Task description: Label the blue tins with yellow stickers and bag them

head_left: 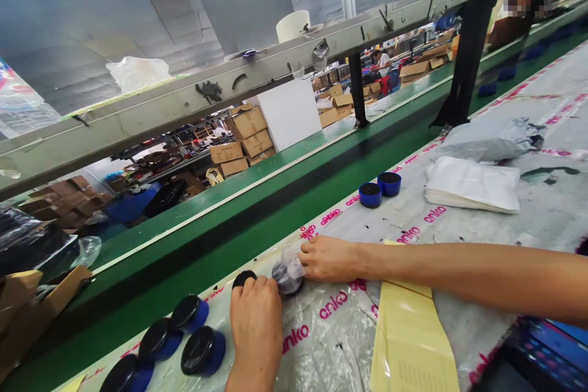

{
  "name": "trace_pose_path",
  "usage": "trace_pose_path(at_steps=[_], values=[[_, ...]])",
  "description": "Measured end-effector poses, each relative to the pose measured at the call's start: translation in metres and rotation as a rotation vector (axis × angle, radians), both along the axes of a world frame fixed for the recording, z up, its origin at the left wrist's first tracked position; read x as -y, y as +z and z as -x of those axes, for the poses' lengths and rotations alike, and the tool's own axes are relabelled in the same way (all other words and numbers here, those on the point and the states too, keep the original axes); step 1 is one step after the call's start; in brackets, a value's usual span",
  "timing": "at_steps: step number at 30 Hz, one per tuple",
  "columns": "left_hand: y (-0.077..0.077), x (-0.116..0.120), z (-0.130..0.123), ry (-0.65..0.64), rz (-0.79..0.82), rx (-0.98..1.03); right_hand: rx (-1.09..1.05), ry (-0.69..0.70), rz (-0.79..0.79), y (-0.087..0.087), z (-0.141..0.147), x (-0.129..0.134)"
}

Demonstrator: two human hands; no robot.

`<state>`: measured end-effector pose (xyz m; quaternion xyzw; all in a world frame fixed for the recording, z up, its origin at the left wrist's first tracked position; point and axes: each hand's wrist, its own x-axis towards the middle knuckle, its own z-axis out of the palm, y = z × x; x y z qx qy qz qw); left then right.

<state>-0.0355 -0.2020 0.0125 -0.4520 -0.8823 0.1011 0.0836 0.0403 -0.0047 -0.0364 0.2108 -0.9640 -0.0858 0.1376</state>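
My left hand (255, 331) comes up from the bottom and curls over a round blue jar with a black lid (243, 278), most of which it hides. My right hand (329, 259) reaches in from the right, its fingers pressing a crumpled clear plastic bag (288, 272) with something dark inside. Bag and jar sit close together, almost touching. Behind my left hand stands a group of similar blue jars (190, 313). A pair of them (379, 188) stands farther up the bench. Pale yellow paper sheets (408, 337) lie under my right forearm.
The bench is covered in a plastic sheet (331, 331) printed with pink "anko" lettering. White folded bags (473, 184) and a grey plastic bag (487, 144) lie on it. A green conveyor belt (257, 239) runs alongside, with cardboard boxes (245, 135) beyond. A person (509, 18) stands at upper right.
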Motion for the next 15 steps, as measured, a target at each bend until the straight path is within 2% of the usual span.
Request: trace_pose_path(at_steps=[7,12,15], values=[[0.005,-0.012,0.007,-0.026,-0.03,0.082,0.173,-0.114,0.276,0.023,0.003,0.005],[0.009,-0.023,0.014,0.017,-0.177,0.153,0.314,-0.233,0.602,0.036,0.008,-0.007],[0.014,-0.033,0.018,0.093,-0.298,0.199,0.305,-0.356,0.815,0.04,0.009,-0.02]])
